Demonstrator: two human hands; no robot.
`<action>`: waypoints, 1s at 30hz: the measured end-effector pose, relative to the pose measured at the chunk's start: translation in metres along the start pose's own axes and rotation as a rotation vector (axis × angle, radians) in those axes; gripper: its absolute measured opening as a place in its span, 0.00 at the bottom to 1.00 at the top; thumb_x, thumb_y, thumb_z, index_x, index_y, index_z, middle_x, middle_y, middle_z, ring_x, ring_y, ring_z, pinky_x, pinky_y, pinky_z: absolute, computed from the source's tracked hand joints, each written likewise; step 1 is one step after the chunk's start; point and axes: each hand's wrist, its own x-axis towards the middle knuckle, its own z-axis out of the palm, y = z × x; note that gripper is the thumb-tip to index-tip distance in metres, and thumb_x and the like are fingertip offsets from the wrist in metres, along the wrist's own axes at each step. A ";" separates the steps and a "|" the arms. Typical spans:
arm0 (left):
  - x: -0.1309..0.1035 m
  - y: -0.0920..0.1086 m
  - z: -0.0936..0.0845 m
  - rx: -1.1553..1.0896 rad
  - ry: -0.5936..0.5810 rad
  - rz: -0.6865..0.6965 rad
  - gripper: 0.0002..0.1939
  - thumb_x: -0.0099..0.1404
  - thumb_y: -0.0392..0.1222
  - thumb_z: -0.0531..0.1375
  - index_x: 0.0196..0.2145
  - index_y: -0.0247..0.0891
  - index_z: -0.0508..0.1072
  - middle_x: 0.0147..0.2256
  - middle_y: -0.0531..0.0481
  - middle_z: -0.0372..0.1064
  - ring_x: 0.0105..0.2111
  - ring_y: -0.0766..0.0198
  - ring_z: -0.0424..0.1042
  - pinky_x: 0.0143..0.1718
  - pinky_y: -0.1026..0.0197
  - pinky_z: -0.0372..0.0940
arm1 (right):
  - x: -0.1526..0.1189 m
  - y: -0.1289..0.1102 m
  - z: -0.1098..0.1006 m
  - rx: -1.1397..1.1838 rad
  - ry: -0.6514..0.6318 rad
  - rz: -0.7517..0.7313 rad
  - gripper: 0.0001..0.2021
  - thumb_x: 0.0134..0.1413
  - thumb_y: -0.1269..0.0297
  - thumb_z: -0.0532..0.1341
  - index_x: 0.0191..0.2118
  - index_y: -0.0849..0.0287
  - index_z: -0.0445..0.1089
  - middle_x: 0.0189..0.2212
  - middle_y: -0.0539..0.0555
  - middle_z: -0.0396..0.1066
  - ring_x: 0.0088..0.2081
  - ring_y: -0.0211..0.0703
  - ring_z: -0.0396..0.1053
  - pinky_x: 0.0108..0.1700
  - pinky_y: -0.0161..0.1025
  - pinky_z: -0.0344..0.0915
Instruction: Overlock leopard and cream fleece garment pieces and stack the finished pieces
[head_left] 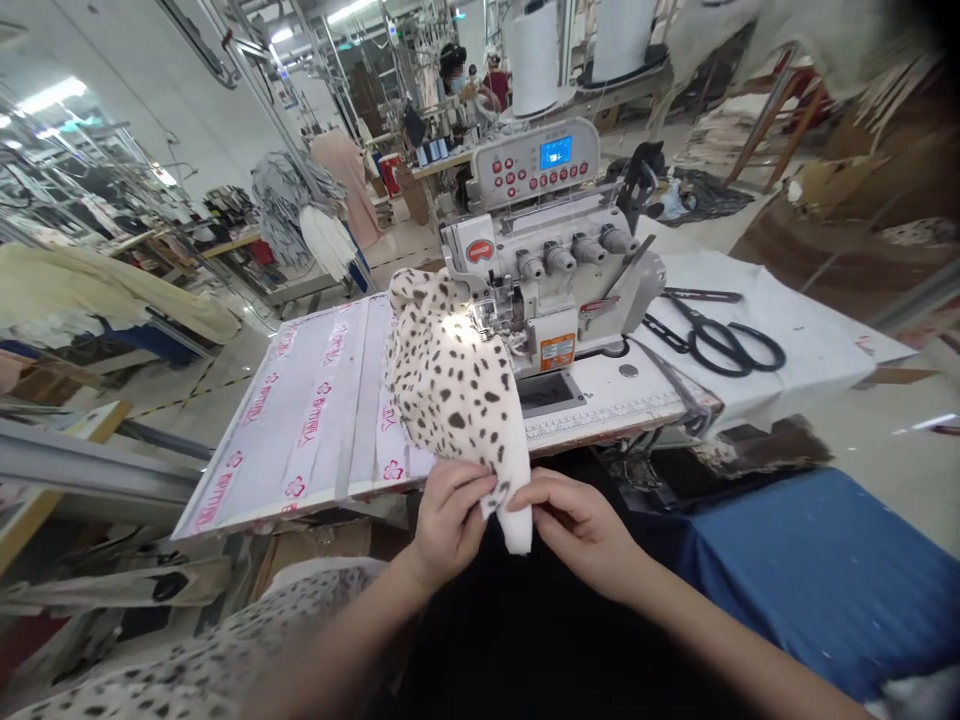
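Note:
A cream fabric piece with dark spots [454,385] runs from the presser foot of the overlock sewing machine [551,270] down over the table's front edge. My left hand [454,515] pinches its lower end between thumb and fingers. Close on the other side, my right hand [581,525] grips the same fabric along its plain white edge, which hangs between both hands. The machine's lamp lights the cloth at the needle area. What lies under the cloth there is hidden.
Black scissors [724,340] lie right of the machine beside a dark slim tool [701,295]. White thread cones [535,60] stand behind. More spotted fabric [247,630] hangs at lower left. A blue cloth-covered surface [825,570] is at right. People work in the far background.

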 end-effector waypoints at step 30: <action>0.041 0.052 -0.029 -0.103 0.041 -0.114 0.09 0.56 0.28 0.57 0.36 0.36 0.66 0.33 0.47 0.65 0.35 0.64 0.65 0.36 0.59 0.63 | 0.021 -0.037 0.000 -0.245 0.122 -0.158 0.03 0.54 0.71 0.57 0.34 0.57 0.66 0.33 0.52 0.72 0.35 0.38 0.70 0.37 0.35 0.67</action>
